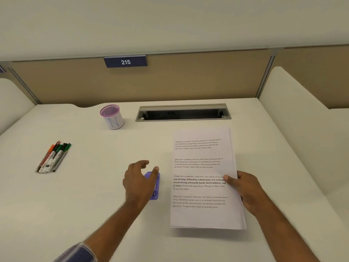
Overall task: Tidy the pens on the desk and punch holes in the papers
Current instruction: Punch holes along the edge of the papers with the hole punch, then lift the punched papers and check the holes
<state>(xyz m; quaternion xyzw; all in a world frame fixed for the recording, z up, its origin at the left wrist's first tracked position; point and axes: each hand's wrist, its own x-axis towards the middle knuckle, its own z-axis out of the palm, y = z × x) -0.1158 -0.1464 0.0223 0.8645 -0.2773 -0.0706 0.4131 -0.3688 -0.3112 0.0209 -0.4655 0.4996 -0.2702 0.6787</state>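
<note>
our left hand [138, 181], fingers spread, hovers over the punch [154, 185], long axis front to back, just left of the papers [203, 178]; our right hand [245, 190] grips their right edge.

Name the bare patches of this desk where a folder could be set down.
Free: between the pens and left hand; the near edge below the papers. Crowded: hole punch, both hands, papers; the right hand grips the stack.
</note>
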